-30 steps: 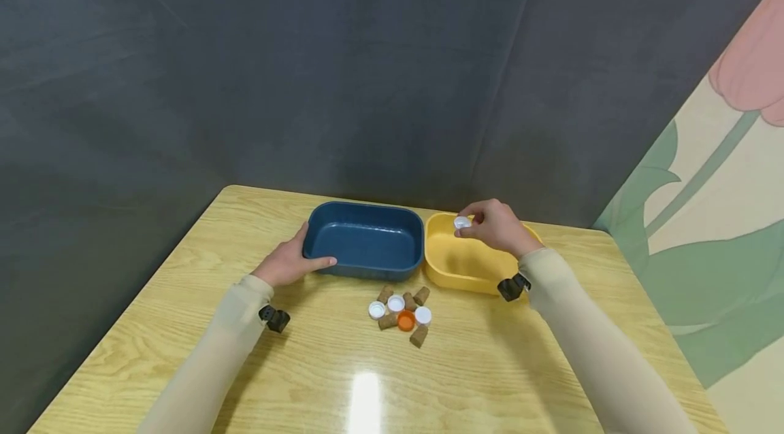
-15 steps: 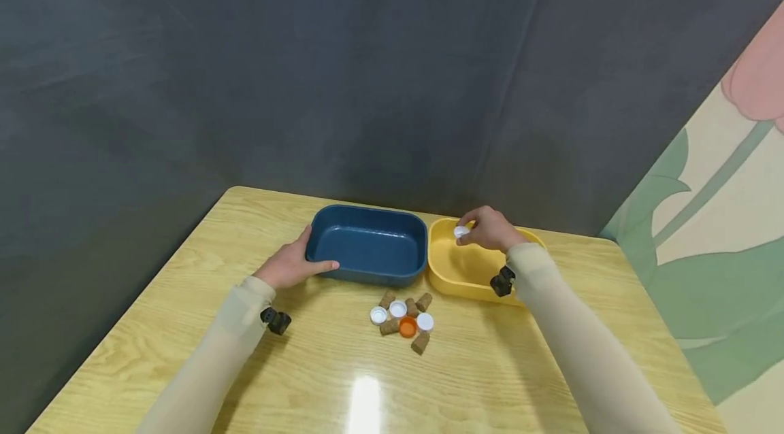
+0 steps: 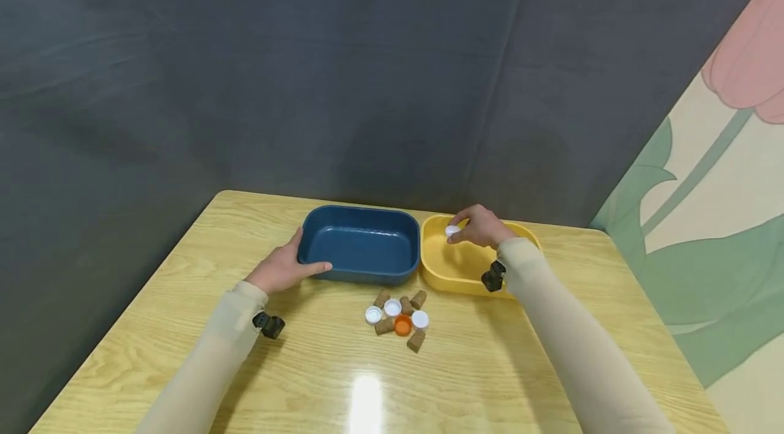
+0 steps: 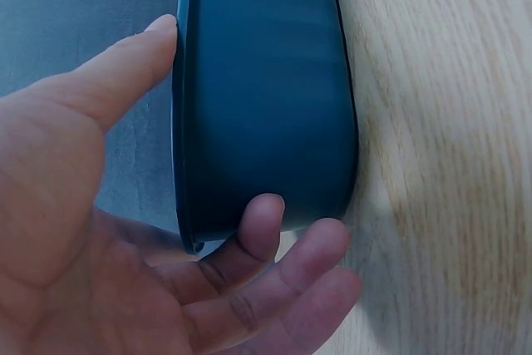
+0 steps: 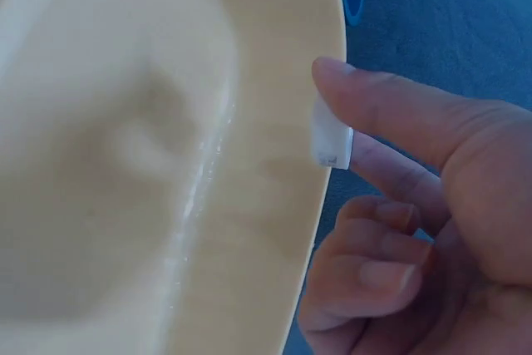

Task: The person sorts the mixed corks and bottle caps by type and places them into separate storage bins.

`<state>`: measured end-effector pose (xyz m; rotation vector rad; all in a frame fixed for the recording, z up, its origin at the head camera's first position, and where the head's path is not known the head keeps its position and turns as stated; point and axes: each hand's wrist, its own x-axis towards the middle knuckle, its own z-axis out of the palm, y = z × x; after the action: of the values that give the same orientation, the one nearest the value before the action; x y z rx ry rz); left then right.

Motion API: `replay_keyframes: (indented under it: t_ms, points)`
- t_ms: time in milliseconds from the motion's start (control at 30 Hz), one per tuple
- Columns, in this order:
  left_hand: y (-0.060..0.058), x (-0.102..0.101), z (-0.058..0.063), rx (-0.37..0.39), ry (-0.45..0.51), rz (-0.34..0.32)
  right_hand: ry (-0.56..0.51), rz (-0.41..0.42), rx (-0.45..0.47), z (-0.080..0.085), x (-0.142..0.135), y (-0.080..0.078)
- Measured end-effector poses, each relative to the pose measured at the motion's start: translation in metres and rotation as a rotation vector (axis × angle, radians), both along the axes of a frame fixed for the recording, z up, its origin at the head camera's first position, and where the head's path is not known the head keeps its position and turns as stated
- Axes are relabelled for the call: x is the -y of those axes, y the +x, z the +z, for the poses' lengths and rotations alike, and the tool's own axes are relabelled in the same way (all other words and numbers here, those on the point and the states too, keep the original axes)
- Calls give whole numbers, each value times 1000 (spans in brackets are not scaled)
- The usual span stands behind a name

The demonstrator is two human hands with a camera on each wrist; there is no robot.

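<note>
A: Taking twelve o'clock as straight away from the person, where is the cap [image 3: 452, 231]?

B: At nine o'clock from the right hand [image 3: 480, 226], which pinches it between thumb and finger. The cap is white and sits toward the ten o'clock corner of the yellow tray [image 3: 453, 284].

A: Below the rim or above it?

B: Seen from the head it lies over the inside; from the right wrist it overlaps the rim's edge. How high it is, I can't tell.

A: And the tray's long axis?

B: Roughly nine to three. The blue tray [image 3: 361, 250] lies just beside it at nine o'clock, long axis much the same.

A: What about the left hand [image 3: 282, 269]?

B: It holds the blue tray's eight o'clock corner, thumb along the near side, other fingers bent about the end. So the right hand is clearly nearer the yellow tray.

A: Anything else on the tabletop [image 3: 294, 379]?

B: Loose caps [image 3: 393, 308] and corks [image 3: 384, 326], mixed, at eight o'clock from the yellow tray and nearly four from the left hand.
</note>
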<state>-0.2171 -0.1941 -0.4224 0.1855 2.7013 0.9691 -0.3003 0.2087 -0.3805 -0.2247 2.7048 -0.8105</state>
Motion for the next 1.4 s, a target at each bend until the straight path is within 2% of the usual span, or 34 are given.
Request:
replay_keyframes:
  t_ms: [400, 567, 733, 1033, 1133, 1400]
  points:
    - [-2, 2, -1, 4, 14, -3, -21, 4, 12, -13, 2, -3]
    - [-4, 1, -3, -2, 23, -3, -9, 1, 3, -12, 1, -3]
    - [-7, -2, -3, -5, 1, -3, 10, -7, 15, -11, -3, -3]
    - [-8, -4, 0, -14, -52, -10, 7, -8, 28, -18, -7, -3]
    - [-9, -3, -2, -37, -59, 0, 6, -12, 27, -19, -8, -4]
    - [-20, 0, -6, -161, -59, 45, 12, -11, 35, -20, -8, -4]
